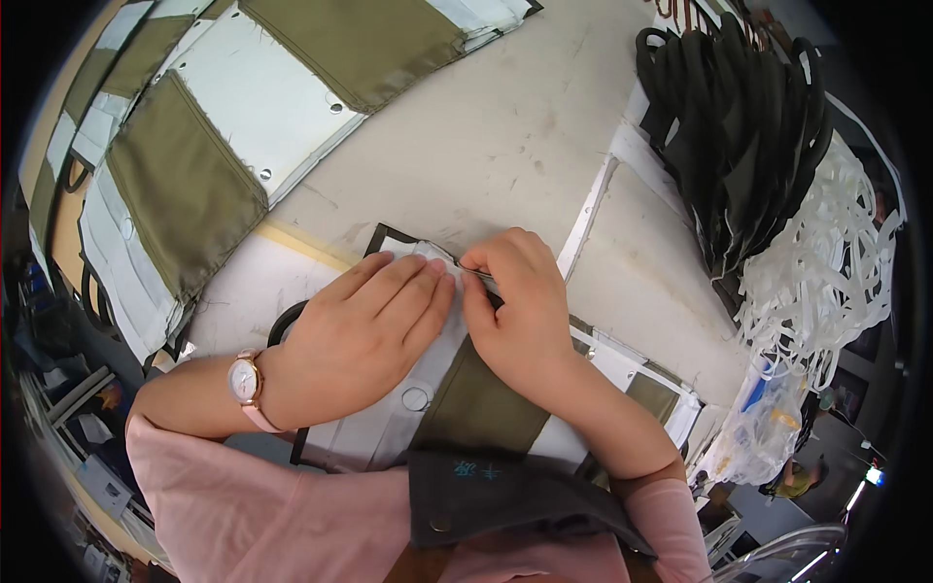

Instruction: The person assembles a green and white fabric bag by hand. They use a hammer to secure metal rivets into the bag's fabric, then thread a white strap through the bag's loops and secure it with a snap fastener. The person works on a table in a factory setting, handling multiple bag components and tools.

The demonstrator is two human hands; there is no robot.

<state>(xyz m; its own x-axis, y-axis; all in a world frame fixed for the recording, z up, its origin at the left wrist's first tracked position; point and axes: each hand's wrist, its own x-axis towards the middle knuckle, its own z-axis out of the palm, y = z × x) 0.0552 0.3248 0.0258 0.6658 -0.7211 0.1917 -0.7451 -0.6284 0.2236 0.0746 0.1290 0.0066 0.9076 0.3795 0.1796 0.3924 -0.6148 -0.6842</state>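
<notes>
At far left I see a pile of olive-and-white panels (185,185), apparently stitched already; whether they are finished or waiting, I can't tell. Next, the left hand (374,316) lies flat, fingers together, on a similar piece (486,394) on the table (466,146), just in front of the person. Its bands look joined, so I judge the main assembly done and the far edge unfinished. There the right hand (520,311) pinches a thin dark sliver (480,273), fingertips near the left's. Farther right hang black straps (705,136).
</notes>
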